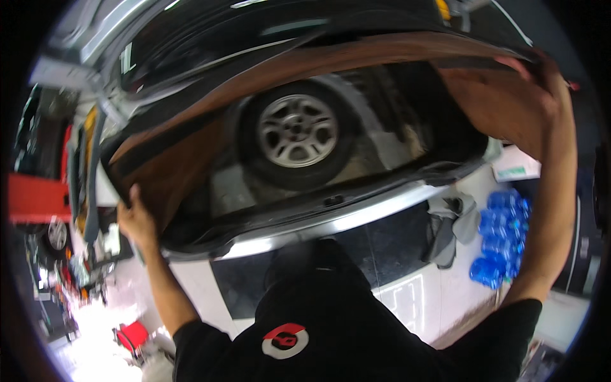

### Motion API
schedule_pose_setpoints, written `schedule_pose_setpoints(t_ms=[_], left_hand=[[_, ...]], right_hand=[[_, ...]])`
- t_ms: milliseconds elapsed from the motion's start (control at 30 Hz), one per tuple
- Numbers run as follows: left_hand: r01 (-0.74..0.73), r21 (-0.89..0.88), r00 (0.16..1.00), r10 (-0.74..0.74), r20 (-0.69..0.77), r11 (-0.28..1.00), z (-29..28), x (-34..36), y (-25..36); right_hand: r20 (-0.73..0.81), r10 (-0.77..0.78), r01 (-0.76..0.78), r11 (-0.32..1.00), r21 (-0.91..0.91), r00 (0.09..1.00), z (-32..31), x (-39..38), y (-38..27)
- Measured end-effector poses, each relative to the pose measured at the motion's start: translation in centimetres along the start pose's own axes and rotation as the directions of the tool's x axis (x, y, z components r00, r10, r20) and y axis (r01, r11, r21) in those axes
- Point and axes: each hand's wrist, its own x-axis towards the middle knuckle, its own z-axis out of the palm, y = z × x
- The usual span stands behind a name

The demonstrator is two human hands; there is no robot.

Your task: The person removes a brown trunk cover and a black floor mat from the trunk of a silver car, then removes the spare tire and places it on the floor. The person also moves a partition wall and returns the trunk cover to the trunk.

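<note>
A large trunk liner (363, 52), brown on the visible face and dark along its edge, stands raised around the open trunk well of a car. My left hand (137, 219) grips its left end, thumb on the near face and the other fingers hidden behind. At the upper right, my right hand (541, 83) is closed over the liner's right end, slightly blurred. Between my arms a spare wheel (297, 130) with a silver rim lies in the well. Bare metal and dark trim show around the tire.
The silver rear bumper (331, 224) runs in front of my body. Blue water bottles (499, 239) stand on the floor at right, beside a grey cloth-like item (449, 229). A red stool (132, 335) is at lower left, and a red vehicle (38, 198) stands farther left.
</note>
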Motion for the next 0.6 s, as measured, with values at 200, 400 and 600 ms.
schedule_pose_setpoints(t_ms=[200,400,600], left_hand=[[-0.002,-0.056,0.999,0.0,-0.036,0.998,-2.1,1.4,-1.2],[0.108,-0.061,0.992,-0.111,-0.052,0.992,-2.5,2.1,0.7],[-0.053,0.073,0.971,0.069,-0.23,0.996,-5.2,3.6,4.4]], right_hand=[[0.06,-0.015,0.014,1.0,0.019,0.998,-1.5,1.9,0.2],[0.106,0.188,-0.189,0.982,-0.005,0.976,-1.7,3.5,-2.4],[0.049,-0.033,0.033,0.999,0.002,0.998,-3.2,1.3,-3.2]])
